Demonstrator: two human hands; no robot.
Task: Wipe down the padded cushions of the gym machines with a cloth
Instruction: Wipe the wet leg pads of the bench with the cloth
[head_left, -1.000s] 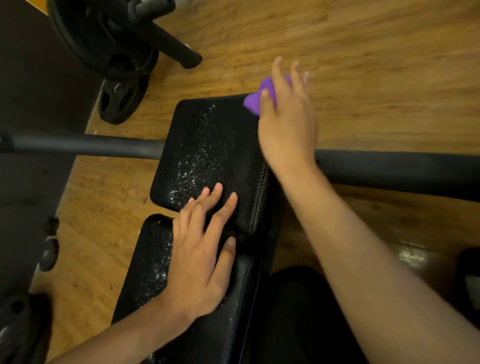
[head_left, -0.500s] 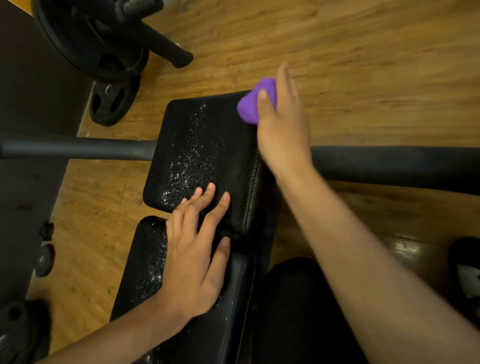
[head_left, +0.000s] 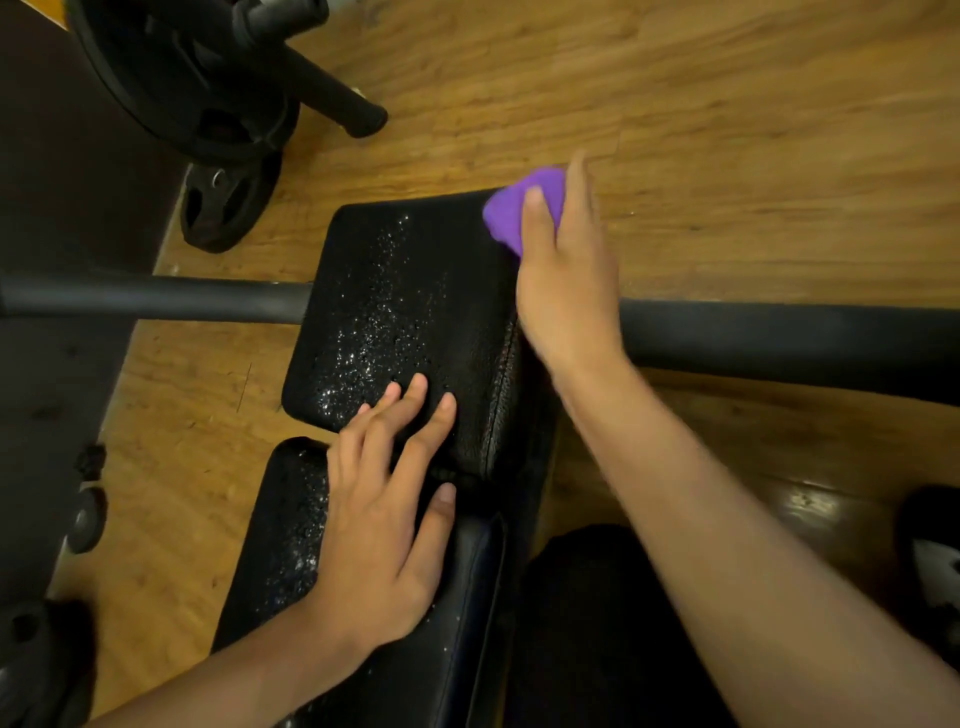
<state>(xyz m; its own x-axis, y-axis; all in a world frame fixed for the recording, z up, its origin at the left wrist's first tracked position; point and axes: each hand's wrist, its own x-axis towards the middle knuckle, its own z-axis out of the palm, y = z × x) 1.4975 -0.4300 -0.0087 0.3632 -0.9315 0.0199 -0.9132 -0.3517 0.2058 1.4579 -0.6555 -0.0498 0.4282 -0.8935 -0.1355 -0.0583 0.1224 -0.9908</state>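
A black padded cushion, speckled with shiny droplets, lies in the middle of the view. A second black cushion sits nearer me, also wet. My right hand grips a purple cloth at the far right corner of the upper cushion, thumb over the cloth. My left hand rests flat with fingers spread across the gap between the two cushions.
A black bar runs left and right under the upper cushion. Black weight plates and a smaller plate stand at the top left on the wooden floor. A dark shoe shows at the right edge.
My right hand with the cloth turned from flat fingers to gripping the cloth at the cushion's far right corner. My left hand stayed resting on the cushions.
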